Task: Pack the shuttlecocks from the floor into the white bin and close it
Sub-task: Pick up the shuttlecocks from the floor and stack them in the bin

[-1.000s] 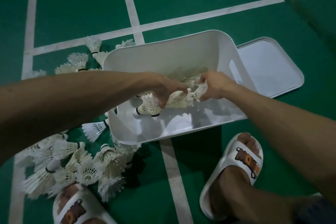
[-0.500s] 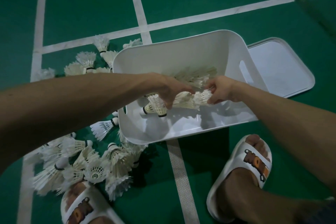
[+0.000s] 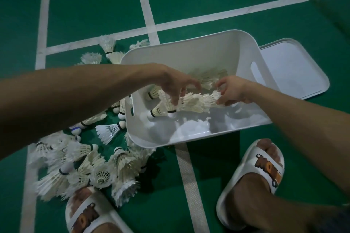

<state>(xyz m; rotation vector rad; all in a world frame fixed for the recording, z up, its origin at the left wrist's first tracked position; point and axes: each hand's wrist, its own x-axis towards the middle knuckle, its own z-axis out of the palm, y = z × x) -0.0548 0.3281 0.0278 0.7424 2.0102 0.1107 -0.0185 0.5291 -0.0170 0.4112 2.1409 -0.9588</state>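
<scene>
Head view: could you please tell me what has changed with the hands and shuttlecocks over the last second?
The left hand has loosened from the row of shuttlecocks; its fingers now spread above it. The right hand still pinches the other end. The bin, lid and floor pile are unchanged.
</scene>
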